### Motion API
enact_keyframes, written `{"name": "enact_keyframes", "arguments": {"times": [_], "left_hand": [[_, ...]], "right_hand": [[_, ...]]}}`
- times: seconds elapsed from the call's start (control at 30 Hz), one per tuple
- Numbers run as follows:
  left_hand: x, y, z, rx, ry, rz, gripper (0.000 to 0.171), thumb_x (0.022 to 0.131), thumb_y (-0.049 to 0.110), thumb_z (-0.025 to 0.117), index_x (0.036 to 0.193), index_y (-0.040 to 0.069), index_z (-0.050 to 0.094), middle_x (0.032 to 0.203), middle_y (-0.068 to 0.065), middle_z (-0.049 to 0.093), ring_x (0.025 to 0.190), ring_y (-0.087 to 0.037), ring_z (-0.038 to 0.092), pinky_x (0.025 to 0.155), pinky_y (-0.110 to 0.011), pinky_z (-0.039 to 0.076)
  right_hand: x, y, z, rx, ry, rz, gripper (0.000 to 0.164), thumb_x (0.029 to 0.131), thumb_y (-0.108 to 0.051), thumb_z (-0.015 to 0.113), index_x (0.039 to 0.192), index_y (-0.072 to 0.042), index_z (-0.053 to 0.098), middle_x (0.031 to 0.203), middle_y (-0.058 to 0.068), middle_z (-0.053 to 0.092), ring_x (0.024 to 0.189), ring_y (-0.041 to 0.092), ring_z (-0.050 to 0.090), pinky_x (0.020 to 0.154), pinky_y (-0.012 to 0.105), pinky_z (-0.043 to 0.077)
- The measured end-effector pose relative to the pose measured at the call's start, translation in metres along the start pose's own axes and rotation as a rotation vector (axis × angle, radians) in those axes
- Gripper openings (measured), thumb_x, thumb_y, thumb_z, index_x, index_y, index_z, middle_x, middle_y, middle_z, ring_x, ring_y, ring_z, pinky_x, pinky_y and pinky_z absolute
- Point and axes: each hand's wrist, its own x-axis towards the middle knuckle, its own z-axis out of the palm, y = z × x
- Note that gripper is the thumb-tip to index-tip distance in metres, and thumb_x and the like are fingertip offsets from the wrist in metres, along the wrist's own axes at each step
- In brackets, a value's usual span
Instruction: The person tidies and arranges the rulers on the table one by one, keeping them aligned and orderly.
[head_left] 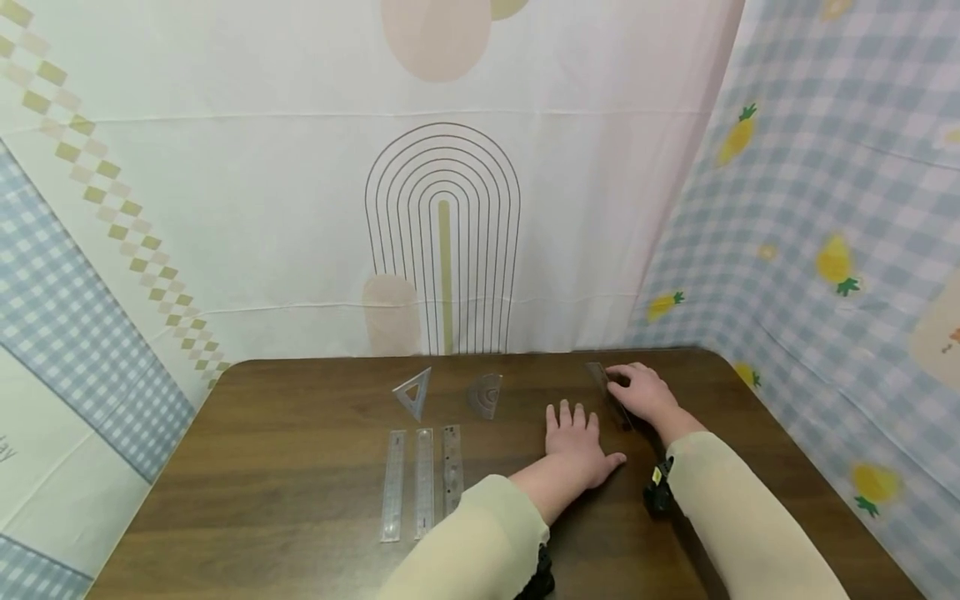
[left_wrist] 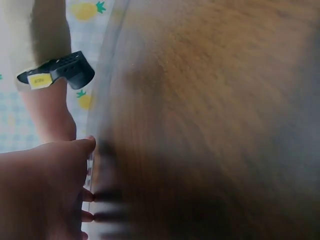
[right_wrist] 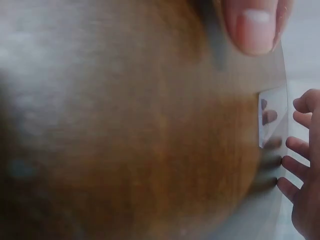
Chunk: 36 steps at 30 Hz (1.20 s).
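Brown wood-grain tabletop (head_left: 247, 500). Nearest: pale sleeves (head_left: 465, 542), then 3 clear rulers (head_left: 392, 487) side by side, rightmost partly behind L sleeve. Just R of these, L hand (head_left: 573, 450), palm down, fingers straight & spread, holding nothing. Farther: R hand (head_left: 645, 396), fingers bent at edge of thin clear plastic piece (head_left: 597, 373), toward far R of tabletop; can't tell pinch from mere touch. Approx. level w/ piece, well to L: protractor (head_left: 486, 396), then set square (head_left: 422, 393). Behind: white printed backdrop (head_left: 585, 208), blue-check cloth (head_left: 787, 192) on R.
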Motion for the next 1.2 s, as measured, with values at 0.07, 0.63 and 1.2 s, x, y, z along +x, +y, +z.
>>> {"name": "enact_keyframes", "arguments": {"times": [0.07, 0.63, 1.2], "left_hand": [[0.004, 0.004, 0.002, 0.01, -0.004, -0.002, 0.085, 0.085, 0.086, 0.024, 0.157, 0.04, 0.02, 0.164, 0.01, 0.015, 0.152, -0.019, 0.006, 0.121, -0.048, 0.004], [0.025, 0.017, -0.005, 0.04, 0.0, -0.055, 0.088, 0.085, 0.086, 0.022, 0.158, 0.038, 0.013, 0.165, 0.011, 0.01, 0.152, -0.019, 0.002, 0.121, -0.046, 0.003], [0.041, 0.021, -0.004, 0.029, -0.014, -0.077, 0.091, 0.083, 0.087, 0.021, 0.159, 0.037, 0.011, 0.166, 0.009, 0.008, 0.153, -0.02, 0.0, 0.121, -0.047, 0.001]], "right_hand": [[0.002, 0.0, -0.001, -0.004, -0.016, -0.008, 0.05, 0.103, -0.032, 0.049, 0.146, -0.008, 0.048, 0.149, 0.029, 0.035, 0.135, 0.053, 0.029, 0.103, 0.072, 0.024], [0.024, 0.001, -0.006, -0.03, -0.082, -0.035, 0.057, 0.102, -0.035, 0.047, 0.152, -0.009, 0.041, 0.154, 0.03, 0.026, 0.138, 0.056, 0.02, 0.105, 0.075, 0.015], [0.031, -0.004, -0.011, -0.073, -0.143, -0.019, 0.058, 0.101, -0.038, 0.049, 0.151, -0.01, 0.042, 0.153, 0.032, 0.026, 0.136, 0.058, 0.021, 0.103, 0.074, 0.019]]}}
